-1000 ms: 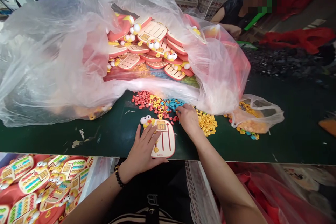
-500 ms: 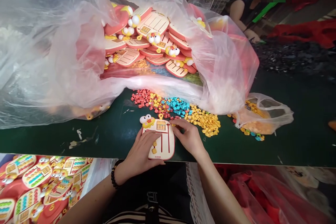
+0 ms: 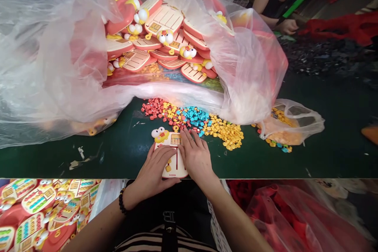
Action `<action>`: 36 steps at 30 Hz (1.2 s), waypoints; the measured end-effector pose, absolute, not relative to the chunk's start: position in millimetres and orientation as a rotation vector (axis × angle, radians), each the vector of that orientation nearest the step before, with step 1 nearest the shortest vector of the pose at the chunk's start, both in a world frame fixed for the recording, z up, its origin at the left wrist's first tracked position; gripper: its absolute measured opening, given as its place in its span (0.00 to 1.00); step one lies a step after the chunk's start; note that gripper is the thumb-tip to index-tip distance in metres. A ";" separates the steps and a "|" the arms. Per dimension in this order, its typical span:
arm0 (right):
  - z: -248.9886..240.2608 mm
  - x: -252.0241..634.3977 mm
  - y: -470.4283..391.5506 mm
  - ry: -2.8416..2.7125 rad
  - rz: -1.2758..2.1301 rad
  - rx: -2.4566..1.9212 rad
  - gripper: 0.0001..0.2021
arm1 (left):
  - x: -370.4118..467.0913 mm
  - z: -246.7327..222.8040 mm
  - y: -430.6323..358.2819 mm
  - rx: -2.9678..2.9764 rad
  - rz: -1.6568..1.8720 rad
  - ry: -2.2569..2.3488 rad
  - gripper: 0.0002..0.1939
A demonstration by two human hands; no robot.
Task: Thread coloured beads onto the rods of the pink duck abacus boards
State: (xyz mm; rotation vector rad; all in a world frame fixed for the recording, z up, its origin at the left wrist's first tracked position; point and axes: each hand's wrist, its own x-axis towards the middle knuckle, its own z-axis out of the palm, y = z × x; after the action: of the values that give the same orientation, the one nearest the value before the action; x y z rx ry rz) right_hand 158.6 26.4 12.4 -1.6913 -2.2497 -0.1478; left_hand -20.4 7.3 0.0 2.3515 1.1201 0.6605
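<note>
A cream sliding toy board (image 3: pixel 173 170) with a red rim lies at the table's front edge. It has slots, a yellow duck head with bulging white eyes (image 3: pixel 160 134) and a yellow loop at the top. My left hand (image 3: pixel 150 167) holds its left side, fingers across the face and thumb at the lower edge. Yellow sliders (image 3: pixel 168 164) sit in a slot beside those fingers. Across the board's right side lies my right hand (image 3: pixel 197 157), fingers stretched out flat, hiding the right slot and whatever is under the palm.
Behind the board spread piles of small red (image 3: pixel 152 108), blue (image 3: pixel 196 116) and yellow pieces (image 3: pixel 226 130). A large clear plastic bag (image 3: pixel 165 89) holds many boards. At right is a small bag of pieces (image 3: pixel 291 129). Finished-looking boards (image 3: pixel 39 197) lie lower left. A co-worker's hand (image 3: pixel 288 26) is upper right.
My right hand has moved from pinching at the board's upper right edge to lying flat over its right side. My left hand stays on the board. The view has shifted slightly.
</note>
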 end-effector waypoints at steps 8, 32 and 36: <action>4.9 156.7 14.9 -2.207 -0.123 -1.730 0.23 | -20.8 -3.3 7.1 2.302 0.792 1.105 0.38; 20.9 188.6 24.5 -1.873 0.277 -1.498 0.17 | -19.0 -3.1 6.2 2.443 0.730 1.253 0.45; 6.9 207.7 43.1 -1.762 0.081 -1.738 0.13 | -10.7 9.3 12.1 2.667 0.576 1.270 0.40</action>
State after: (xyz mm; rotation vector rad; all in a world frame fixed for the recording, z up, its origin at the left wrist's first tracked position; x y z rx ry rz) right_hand 207.7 43.1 6.9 -1.7380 -1.7623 0.0814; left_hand -10.7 12.1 9.3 2.6671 1.2697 0.5761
